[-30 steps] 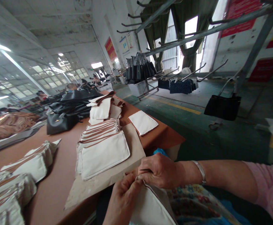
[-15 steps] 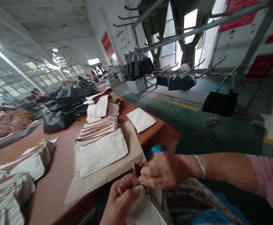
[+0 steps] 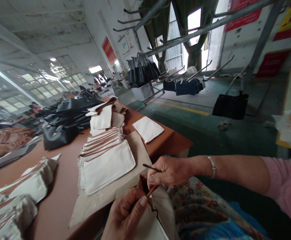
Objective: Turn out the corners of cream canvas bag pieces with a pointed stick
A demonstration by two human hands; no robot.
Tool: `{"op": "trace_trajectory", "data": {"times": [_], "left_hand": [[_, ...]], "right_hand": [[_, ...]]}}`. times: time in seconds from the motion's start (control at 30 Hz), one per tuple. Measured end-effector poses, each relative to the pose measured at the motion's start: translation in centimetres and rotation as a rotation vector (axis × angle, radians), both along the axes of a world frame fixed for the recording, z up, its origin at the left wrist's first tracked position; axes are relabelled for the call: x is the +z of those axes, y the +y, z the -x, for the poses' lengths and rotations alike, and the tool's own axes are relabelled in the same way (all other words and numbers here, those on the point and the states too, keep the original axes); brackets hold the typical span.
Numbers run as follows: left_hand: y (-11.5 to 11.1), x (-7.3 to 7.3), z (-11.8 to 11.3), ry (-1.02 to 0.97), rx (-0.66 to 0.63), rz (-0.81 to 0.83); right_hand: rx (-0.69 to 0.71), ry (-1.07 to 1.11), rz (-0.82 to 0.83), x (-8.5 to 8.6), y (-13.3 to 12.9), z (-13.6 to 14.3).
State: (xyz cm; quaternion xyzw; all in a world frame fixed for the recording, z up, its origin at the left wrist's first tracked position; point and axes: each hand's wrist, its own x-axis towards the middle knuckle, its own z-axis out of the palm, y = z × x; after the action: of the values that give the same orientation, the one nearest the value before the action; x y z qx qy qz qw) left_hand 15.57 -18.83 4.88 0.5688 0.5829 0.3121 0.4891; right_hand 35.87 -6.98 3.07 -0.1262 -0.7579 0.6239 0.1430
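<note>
My left hand (image 3: 127, 211) is closed on the edge of a cream fabric pouch (image 3: 151, 221) with brown trim, held over my lap, its thumb pressing near the opening. My right hand (image 3: 170, 171) is closed too, its fingertips pinching the brown trim at the mouth of the pouch. A thin dark stick-like piece (image 3: 151, 167) pokes out leftward between the right fingers; its other end is hidden in the hand. Just beyond, a fanned stack of cream pouches (image 3: 110, 166) lies on brown paper (image 3: 82, 206).
On the brown-covered table (image 3: 57, 186) are more piles of cream pouches (image 3: 33, 181), a single cream panel (image 3: 147, 129) near the right edge, and black bags (image 3: 58, 136). A metal rack (image 3: 202, 33) with hanging bags stands beyond. Other people are far back.
My right hand has lifted slightly up, and the dark stick-like piece now shows between its fingers. The pouch mouth has been drawn more open. The view has shifted slightly.
</note>
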Motion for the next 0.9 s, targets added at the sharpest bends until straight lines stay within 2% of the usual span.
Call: {"op": "trace_trajectory", "data": {"times": [0.1,0.23,0.33,0.4,0.57,0.7,0.77,0.9], "left_hand": [[0.0,0.4,0.0,0.062,-0.014,-0.042],[-0.1,0.5,-0.2,0.115,-0.010,-0.141],[0.0,0.6,-0.3,0.138,-0.019,-0.215],[-0.1,0.7,-0.2,0.162,-0.035,-0.256],[-0.3,0.4,0.5,0.285,-0.108,-0.318],[-0.3,-0.6,0.8,0.333,-0.049,-0.385],[-0.2,-1.0,1.0,0.308,0.002,-0.344],[0.0,-1.0,1.6,0.071,-0.012,-0.050]], "right_hand": [[0.071,-0.061,0.003,0.8,0.7,-0.1],[0.065,-0.142,0.014,0.9,0.8,0.2],[0.066,-0.068,-0.013,0.6,0.4,0.8],[0.072,0.053,-0.098,0.3,0.0,1.1],[0.013,0.312,-0.448,-0.8,-0.6,1.4],[0.035,0.239,-0.428,-1.0,-0.3,1.5],[0.048,0.182,-0.414,-0.6,-0.2,1.5],[0.049,0.124,-0.405,0.1,-0.2,1.3]]}}
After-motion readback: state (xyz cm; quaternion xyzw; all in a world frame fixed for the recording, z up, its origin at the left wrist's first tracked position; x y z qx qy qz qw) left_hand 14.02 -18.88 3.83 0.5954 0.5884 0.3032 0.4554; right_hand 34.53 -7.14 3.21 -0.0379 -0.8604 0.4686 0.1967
